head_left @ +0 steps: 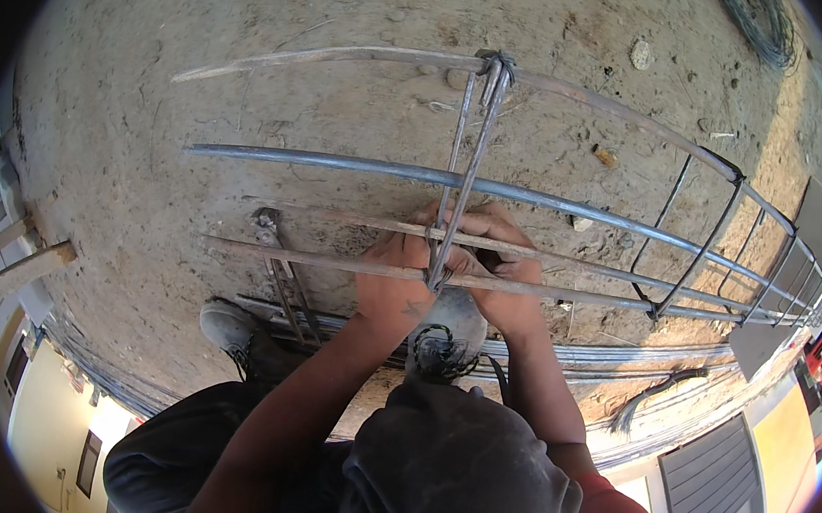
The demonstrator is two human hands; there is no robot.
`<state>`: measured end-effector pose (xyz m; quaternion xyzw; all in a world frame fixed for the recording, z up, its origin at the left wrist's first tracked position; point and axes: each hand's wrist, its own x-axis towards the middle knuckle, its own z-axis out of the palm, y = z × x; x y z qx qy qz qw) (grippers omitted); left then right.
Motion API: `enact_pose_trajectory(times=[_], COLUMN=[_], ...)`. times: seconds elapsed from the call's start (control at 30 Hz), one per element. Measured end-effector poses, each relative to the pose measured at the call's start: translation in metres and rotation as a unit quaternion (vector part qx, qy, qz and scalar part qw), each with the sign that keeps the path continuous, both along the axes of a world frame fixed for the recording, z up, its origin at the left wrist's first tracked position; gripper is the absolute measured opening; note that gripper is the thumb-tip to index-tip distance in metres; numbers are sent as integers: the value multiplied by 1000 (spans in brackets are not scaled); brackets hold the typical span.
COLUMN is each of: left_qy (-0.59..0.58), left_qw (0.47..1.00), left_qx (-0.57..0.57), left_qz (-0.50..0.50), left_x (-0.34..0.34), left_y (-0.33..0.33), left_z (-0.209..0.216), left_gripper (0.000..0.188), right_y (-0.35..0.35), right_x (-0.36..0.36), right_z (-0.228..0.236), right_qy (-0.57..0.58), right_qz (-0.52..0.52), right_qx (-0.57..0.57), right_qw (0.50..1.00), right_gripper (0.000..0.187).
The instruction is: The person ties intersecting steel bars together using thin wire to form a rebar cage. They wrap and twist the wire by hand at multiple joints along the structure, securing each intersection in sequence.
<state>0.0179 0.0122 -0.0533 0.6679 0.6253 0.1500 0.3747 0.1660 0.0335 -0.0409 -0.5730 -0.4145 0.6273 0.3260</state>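
Note:
A long rebar cage stretches across the view to the right. Its blue-grey bar (322, 161) and rusty far bar (351, 53) pass through a rectangular stirrup (477, 155), bound with wire at the far corner. My left hand (395, 270) is closed around the stirrup's near corner, by the near bar (574, 292). My right hand (506, 260) curls in from the other side of that corner, fingers bent together behind the bars. Whatever its fingers pinch is hidden. Left of my hands, a pair of nippers (282, 279) lies under the bar ends.
More stirrups (699, 257) cross the cage at right. Loose bars (598, 356) and a bunch of tie wire (648, 399) lie near my shoe (449, 328). A wire coil (758, 28) sits at the far right. Wooden pieces (23, 272) stick in from the left.

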Motion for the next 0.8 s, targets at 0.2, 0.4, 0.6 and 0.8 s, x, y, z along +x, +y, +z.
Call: enact_pose_trajectory(times=[0.2, 0.4, 0.6, 0.8], left_qy=[-12, -102, -212, -478], left_qw=[999, 990, 953, 679], left_qx=[45, -49, -178, -423], left_qz=[15, 84, 124, 362], left_x=[0, -2, -20, -38], left_y=[6, 10, 12, 18], left_z=[0, -1, -4, 13], left_gripper=[52, 48, 24, 15], right_y=[-7, -19, -19, -21], right_x=[-5, -23, -23, -30], right_z=[8, 12, 13, 7], right_qy=[-7, 71, -28, -63], right_qz=[-36, -136, -73, -66], right_qx=[-27, -47, 31, 91], right_qw=[999, 987, 996, 992], right_gripper=[31, 32, 43, 41])
